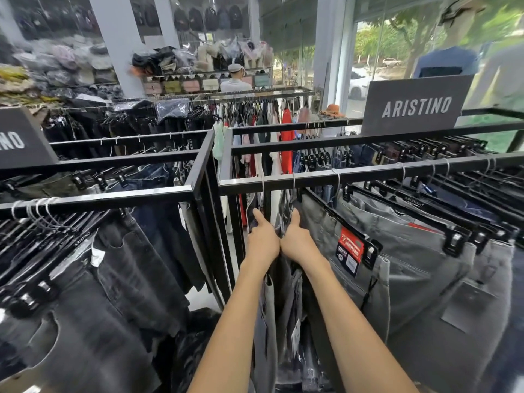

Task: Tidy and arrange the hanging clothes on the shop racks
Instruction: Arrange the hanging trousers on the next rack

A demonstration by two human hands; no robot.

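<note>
At my two o'clock a dark sign reading ARISTINO (416,105) stands tilted, and another sign (19,140), cut off, sits at ten o'clock. Around twelve o'clock a mannequin (236,80) in a cap faces shelves of bags (204,63); a white car (357,84) shows through the window at one o'clock.

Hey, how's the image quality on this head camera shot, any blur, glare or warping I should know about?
Head view: both hands, left hand and right hand, and the grey shorts beside them are sharp; the far shelves and the window area are smeared and soft; daylight through the glass washes out that corner; the wide lens bows the rack rails toward the edges.
</note>
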